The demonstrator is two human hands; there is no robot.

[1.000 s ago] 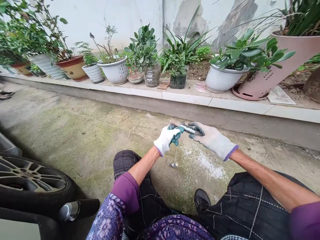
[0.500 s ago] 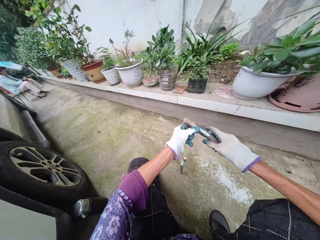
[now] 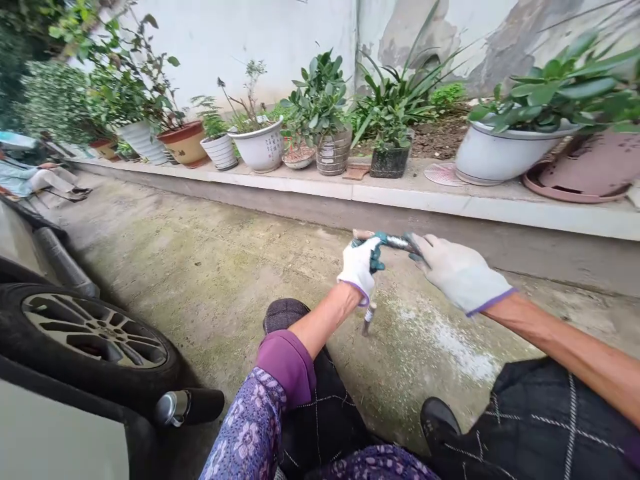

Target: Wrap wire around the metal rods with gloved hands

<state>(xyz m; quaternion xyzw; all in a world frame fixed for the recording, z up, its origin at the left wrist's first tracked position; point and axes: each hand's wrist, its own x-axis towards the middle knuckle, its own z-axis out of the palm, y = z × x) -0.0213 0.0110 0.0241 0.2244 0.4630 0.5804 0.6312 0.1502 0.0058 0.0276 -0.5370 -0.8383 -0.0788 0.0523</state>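
Head view: my left hand [image 3: 363,262] closed round a wrapped stick [image 3: 398,242]; my right hand [image 3: 453,268] curled on its right end; it's near level above the ground [image 3: 225,267]; short stick [image 3: 369,319] below my left hand.

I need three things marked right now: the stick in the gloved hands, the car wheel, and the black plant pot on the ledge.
Stick [image 3: 399,243]: head view, on its shiny middle section.
Car wheel [image 3: 104,331]: head view, near the hub.
Black plant pot [image 3: 390,163]: head view, on its front side.
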